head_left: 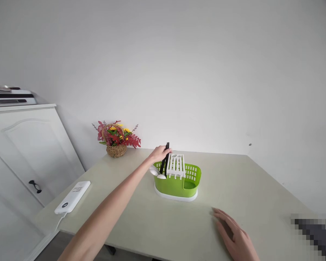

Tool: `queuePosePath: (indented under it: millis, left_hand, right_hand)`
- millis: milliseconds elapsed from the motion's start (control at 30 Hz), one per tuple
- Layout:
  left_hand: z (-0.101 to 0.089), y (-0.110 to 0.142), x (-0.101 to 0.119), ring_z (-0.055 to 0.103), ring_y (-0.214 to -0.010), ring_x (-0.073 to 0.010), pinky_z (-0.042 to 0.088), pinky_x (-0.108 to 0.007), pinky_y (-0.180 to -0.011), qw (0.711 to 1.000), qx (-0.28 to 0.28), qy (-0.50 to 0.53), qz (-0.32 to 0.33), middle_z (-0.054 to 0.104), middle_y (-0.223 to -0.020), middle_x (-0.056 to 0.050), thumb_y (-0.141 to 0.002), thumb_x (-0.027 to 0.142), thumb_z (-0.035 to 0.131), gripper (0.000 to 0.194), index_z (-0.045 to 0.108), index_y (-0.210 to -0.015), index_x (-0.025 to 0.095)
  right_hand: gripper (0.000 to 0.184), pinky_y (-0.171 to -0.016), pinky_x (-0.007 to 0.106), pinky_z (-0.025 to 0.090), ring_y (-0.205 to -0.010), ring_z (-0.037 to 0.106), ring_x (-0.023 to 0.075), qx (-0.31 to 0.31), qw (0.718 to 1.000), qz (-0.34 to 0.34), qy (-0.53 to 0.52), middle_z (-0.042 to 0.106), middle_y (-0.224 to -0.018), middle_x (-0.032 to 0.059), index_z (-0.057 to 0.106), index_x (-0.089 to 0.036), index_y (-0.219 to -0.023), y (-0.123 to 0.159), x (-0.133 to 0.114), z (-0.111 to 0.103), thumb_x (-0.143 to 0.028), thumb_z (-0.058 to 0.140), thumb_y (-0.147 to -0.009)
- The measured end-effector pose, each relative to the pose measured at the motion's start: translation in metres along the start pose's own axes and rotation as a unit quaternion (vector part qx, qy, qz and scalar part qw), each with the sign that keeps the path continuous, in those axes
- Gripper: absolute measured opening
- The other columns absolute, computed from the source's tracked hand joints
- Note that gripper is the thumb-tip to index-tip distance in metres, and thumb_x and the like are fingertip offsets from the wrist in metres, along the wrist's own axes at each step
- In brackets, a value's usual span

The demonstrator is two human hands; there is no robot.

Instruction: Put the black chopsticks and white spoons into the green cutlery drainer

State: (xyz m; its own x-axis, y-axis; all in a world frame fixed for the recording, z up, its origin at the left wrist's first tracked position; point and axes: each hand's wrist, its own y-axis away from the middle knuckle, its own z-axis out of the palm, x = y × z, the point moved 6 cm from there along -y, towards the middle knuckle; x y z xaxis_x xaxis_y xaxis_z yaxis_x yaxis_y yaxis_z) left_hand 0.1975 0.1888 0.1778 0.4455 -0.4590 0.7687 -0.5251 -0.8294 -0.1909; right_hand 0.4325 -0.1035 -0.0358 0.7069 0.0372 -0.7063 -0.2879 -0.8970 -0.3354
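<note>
My left hand [159, 153] reaches over the table and is closed around a bundle of black chopsticks [163, 166], whose lower ends stand inside a green plastic basket [171, 186]. White spoons [154, 170] lean at the basket's left end, just below that hand. A white slotted rack [176, 165] sits across the basket's middle, right of the chopsticks. The basket rests on a white oval base [176, 198]. My right hand [235, 235] is low over the table near the front, fingers stretched out and holding nothing, apart from the basket.
A wicker basket of red and yellow flowers [116, 150] stands at the table's back left corner. A white power bank [72, 197] with a cable lies by the left edge. A white cabinet [24, 152] flanks the table. A pixelated dark shape [320, 235] shows at right.
</note>
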Motion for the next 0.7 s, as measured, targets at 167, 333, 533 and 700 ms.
queuePosePath:
  millis: [167, 333, 533, 700]
  left_hand:
    - [-0.010, 0.003, -0.001, 0.074, -0.075, -0.0211, 0.056, -0.032, -0.079, 0.995, 0.038, 0.089, -0.003, 0.077, -0.083, -0.008, -0.096, 0.044, 0.063, 0.030, 0.062, -0.080, 0.018]
    - [-0.035, 0.002, -0.010, 0.070, -0.061, -0.0152, 0.058, -0.030, -0.069, 0.964, 0.146, 0.223, -0.026, 0.070, -0.070, -0.003, -0.104, 0.041, 0.055, 0.028, 0.053, -0.088, 0.018]
    - [-0.075, 0.005, -0.041, 0.055, -0.049, -0.0083, 0.056, -0.026, -0.063, 0.858, 0.329, 0.388, -0.068, 0.050, -0.059, 0.007, -0.110, 0.029, 0.039, 0.028, 0.045, -0.084, 0.021]
    - [-0.124, 0.019, -0.076, 0.055, -0.057, -0.0080, 0.056, -0.025, -0.065, 0.768, 0.412, 0.479, -0.106, 0.055, -0.070, 0.003, -0.111, 0.023, 0.036, 0.027, 0.056, -0.095, 0.017]
  right_hand:
    - [0.038, -0.091, 0.038, 0.063, -0.121, 0.070, 0.0282, 0.003, 1.000, -0.007, 0.000, 0.070, -0.137, 0.0028, 0.076, -0.031, -0.113, -0.001, -0.004, -0.003, -0.053, 0.050, -0.096]
    - [0.038, -0.097, 0.039, 0.062, -0.122, 0.069, 0.0279, -0.009, 1.000, -0.007, 0.001, 0.070, -0.137, 0.0023, 0.076, -0.031, -0.116, -0.001, 0.004, -0.001, -0.052, 0.053, -0.094]
    - [0.038, -0.094, 0.037, 0.062, -0.122, 0.069, 0.0274, -0.013, 1.000, -0.003, -0.007, 0.070, -0.137, 0.0024, 0.076, -0.031, -0.116, 0.001, 0.002, -0.003, -0.052, 0.053, -0.095]
    - [0.038, -0.095, 0.037, 0.062, -0.120, 0.070, 0.0275, -0.009, 1.000, -0.006, -0.004, 0.071, -0.135, 0.0027, 0.076, -0.031, -0.115, 0.001, 0.001, -0.005, -0.052, 0.054, -0.094]
